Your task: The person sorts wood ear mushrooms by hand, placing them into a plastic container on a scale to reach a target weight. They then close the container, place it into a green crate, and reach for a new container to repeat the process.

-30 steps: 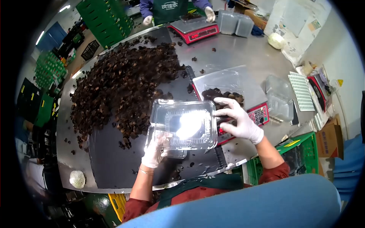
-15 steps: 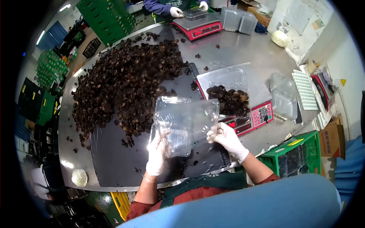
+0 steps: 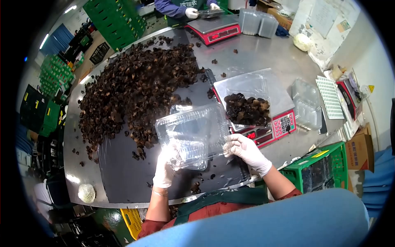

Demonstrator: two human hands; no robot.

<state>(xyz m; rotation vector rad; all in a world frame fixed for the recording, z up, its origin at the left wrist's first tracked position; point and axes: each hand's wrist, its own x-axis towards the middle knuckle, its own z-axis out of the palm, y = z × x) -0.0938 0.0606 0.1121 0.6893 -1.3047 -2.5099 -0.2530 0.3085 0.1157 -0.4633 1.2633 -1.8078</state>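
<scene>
A clear plastic clamshell container (image 3: 189, 131) is held up over the dark mat, its lid tilted open. My left hand (image 3: 166, 164), in a white glove, grips its lower left side. My right hand (image 3: 246, 153), also gloved, has its fingertips pinched at the container's right edge. Beyond my right hand, a red scale (image 3: 284, 123) bears an opened clear container filled with dark brown fungus pieces (image 3: 247, 110). A large heap of the same dark pieces (image 3: 140, 86) spreads over the table (image 3: 82, 181) at the left and centre.
Stacked clear containers (image 3: 306, 105) and a white label sheet (image 3: 330, 98) lie to the right. Across the table, a co-worker's gloved hands (image 3: 191, 13) hold a container by a second red scale (image 3: 214, 29). A green crate (image 3: 321, 164) stands lower right.
The held container has tilted and shifted slightly left with my left hand. The co-worker's hands and container have moved slightly.
</scene>
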